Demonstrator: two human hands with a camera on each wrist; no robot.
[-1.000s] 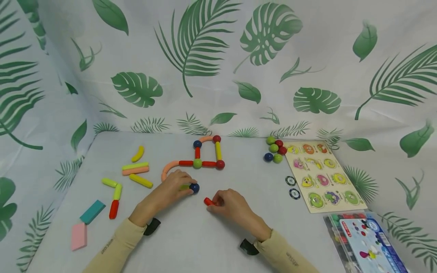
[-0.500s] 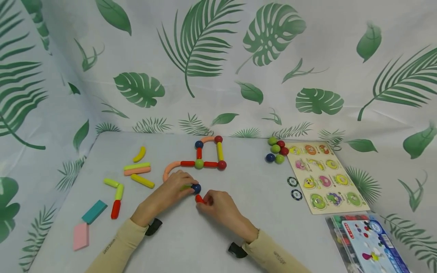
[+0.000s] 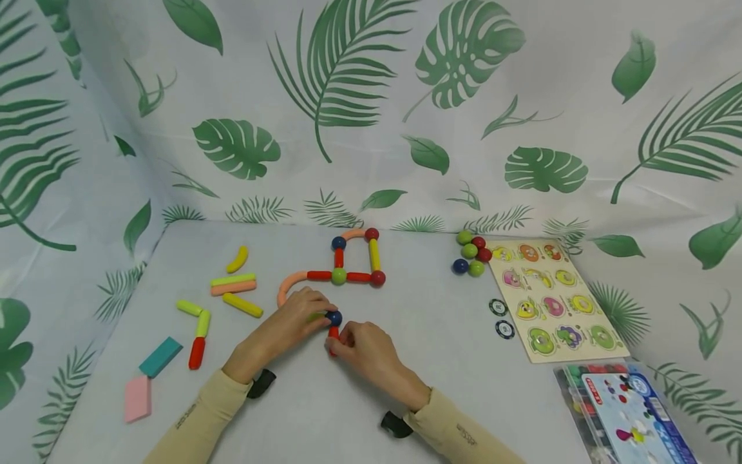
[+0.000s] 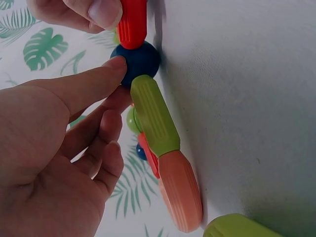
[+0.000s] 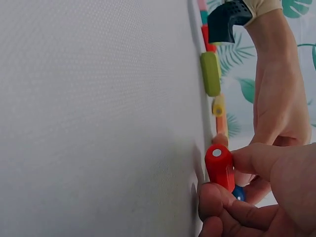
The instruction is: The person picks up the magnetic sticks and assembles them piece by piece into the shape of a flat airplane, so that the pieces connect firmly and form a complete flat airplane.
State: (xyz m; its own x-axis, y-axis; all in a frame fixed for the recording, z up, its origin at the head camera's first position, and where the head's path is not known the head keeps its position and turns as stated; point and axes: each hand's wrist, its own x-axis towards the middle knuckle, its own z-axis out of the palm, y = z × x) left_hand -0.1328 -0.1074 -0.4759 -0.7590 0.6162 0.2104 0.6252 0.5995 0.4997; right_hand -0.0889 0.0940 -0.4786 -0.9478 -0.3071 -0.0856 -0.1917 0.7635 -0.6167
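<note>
My left hand (image 3: 295, 316) pinches a blue ball (image 4: 141, 61) between thumb and fingers. A lime-green stick (image 4: 155, 116) joins the ball on one side, and a curved orange stick (image 4: 180, 190) follows at its other end. My right hand (image 3: 372, 349) pinches a short red magnetic stick (image 3: 333, 333) between thumb and forefinger. One end of this stick meets the blue ball; the near end shows a pale round tip in the right wrist view. Behind the hands, the curved piece leads to red sticks and a green ball (image 3: 339, 276), part of a closed loop with a yellow stick (image 3: 374, 255).
Loose sticks, such as a yellow one (image 3: 242, 305), lie at left with a teal block (image 3: 160, 357) and a pink block (image 3: 138, 399). To the right are several loose balls (image 3: 469, 252), two round chips (image 3: 504, 329), a fruit puzzle board (image 3: 547, 348) and a boxed set (image 3: 632, 412).
My right hand has moved left with the red stick and turned it, so its end now meets the blue ball. My left hand has stayed on the ball.
</note>
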